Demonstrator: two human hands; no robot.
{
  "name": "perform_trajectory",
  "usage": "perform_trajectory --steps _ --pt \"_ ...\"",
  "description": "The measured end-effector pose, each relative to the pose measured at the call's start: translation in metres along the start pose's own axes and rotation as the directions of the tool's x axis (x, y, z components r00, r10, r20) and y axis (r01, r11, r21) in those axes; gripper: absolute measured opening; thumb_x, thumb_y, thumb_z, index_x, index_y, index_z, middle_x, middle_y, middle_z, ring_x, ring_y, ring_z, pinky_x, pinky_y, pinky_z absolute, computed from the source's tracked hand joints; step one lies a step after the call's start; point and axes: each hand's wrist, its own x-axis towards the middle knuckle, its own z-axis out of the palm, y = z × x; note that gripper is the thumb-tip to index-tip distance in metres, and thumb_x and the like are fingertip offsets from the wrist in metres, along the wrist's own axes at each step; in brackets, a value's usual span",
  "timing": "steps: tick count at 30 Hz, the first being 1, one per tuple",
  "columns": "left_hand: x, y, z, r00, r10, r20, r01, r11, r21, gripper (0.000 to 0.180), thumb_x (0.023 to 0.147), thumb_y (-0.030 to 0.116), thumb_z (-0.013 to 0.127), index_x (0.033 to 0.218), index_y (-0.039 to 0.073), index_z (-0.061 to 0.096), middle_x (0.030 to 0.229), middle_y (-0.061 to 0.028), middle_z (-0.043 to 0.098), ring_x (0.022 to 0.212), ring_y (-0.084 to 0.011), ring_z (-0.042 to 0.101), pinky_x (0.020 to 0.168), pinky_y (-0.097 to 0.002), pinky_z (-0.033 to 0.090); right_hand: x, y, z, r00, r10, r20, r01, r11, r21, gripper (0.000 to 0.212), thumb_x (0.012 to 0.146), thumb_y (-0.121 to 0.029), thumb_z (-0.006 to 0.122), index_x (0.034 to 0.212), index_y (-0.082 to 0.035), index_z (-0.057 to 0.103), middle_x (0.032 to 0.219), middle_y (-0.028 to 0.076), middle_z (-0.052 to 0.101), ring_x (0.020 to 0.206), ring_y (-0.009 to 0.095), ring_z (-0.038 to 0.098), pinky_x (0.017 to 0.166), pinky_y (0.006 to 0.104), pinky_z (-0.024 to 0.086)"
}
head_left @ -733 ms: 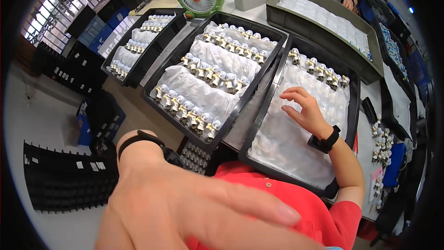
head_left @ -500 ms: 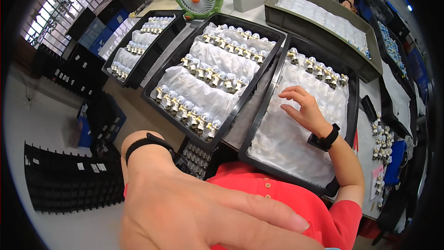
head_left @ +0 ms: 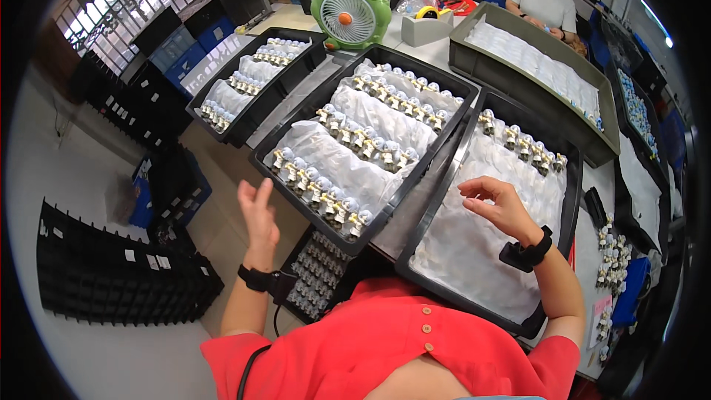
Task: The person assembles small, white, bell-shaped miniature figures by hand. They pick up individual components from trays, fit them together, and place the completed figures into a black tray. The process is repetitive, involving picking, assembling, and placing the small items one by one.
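My left hand (head_left: pixel 259 216) is raised beside the left edge of the middle black tray (head_left: pixel 311 211), its fingers stretched apart and nothing in it. Rows of small figurines (head_left: pixel 318 191) with pale blue heads and white bodies stand in that tray between strips of white wrapping. Over the right black tray (head_left: pixel 417 246) hovers my right hand (head_left: pixel 498 206). Its fingers are loosely bent, a gap shows between thumb and forefinger, and I see nothing held. White sheeting (head_left: pixel 474 267) covers most of this tray, with one row of figurines (head_left: pixel 522 141) along its far end.
Another black tray of figurines (head_left: pixel 194 112) lies to the left. Behind stand a green fan (head_left: pixel 351 15), a tape dispenser (head_left: pixel 427 28) and a grey-green bin (head_left: pixel 533 63). A co-worker (head_left: pixel 544 4) sits at the far right. Loose figurines (head_left: pixel 612 252) lie on the right; black crates (head_left: pixel 126 267) stand low left.
My left hand has dropped away from close in front of the camera to beside the middle tray. My right hand stays over the right tray; the whole view has shifted somewhat.
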Motion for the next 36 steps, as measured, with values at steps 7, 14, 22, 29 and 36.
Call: perform_trajectory --steps 7,14,22,29,36 --pt "-0.017 -0.003 0.031 0.544 -0.607 0.579 0.674 0.727 0.129 0.04 0.081 0.036 0.067 0.114 0.016 0.055 0.107 -0.0028 0.061 0.097 -0.0209 0.059 0.075 -0.0456 0.048 -0.022 -0.03 -0.025 0.913 0.303 0.273 -0.364 0.908 0.208 0.036 0.084 -0.016 0.065 0.116 -0.003 0.057 0.101 0.003 0.061 0.093 0.009 0.056 0.081 0.0233 0.046" --pt "-0.003 -0.016 0.016 0.502 -0.6 0.623 0.697 0.707 0.12 0.028 0.086 0.021 0.059 0.11 0.007 0.056 0.105 -0.0073 0.063 0.093 -0.0224 0.062 0.08 -0.0411 0.051 -0.053 -0.142 -0.031 0.956 0.277 0.095 -0.293 0.905 0.309 0.036 0.085 -0.016 0.065 0.116 -0.003 0.056 0.1 0.002 0.061 0.093 0.008 0.055 0.084 0.0222 0.044" --pt "0.005 -0.022 0.011 0.476 -0.601 0.642 0.717 0.688 0.112 0.037 0.082 0.015 0.057 0.115 0.003 0.05 0.109 -0.0109 0.059 0.097 -0.0268 0.06 0.081 -0.0445 0.051 -0.039 -0.207 0.001 0.976 -0.094 -0.197 0.137 0.966 0.218 0.035 0.083 -0.021 0.065 0.112 -0.002 0.059 0.097 0.006 0.061 0.087 0.013 0.056 0.075 0.0242 0.044" --pt "0.009 -0.022 0.024 0.453 -0.609 0.651 0.706 0.691 0.155 0.018 0.078 0.013 0.057 0.094 0.004 0.056 0.091 -0.0104 0.061 0.083 -0.0274 0.061 0.075 -0.0481 0.051 0.108 -0.211 0.051 0.87 -0.412 -0.27 0.489 0.787 0.375 0.031 0.083 -0.019 0.064 0.109 -0.002 0.06 0.098 0.01 0.061 0.087 0.019 0.057 0.075 0.0288 0.046" --pt "0.005 -0.012 0.023 0.513 -0.598 0.616 0.681 0.72 0.133 0.026 0.074 0.005 0.051 0.1 0.0 0.054 0.095 -0.0112 0.06 0.088 -0.0287 0.061 0.078 -0.0526 0.05 0.139 -0.024 0.01 0.875 0.424 -0.233 -0.255 0.814 0.522 0.034 0.08 -0.02 0.063 0.111 -0.009 0.06 0.121 0.004 0.051 0.117 0.017 0.037 0.096 0.0403 0.028"
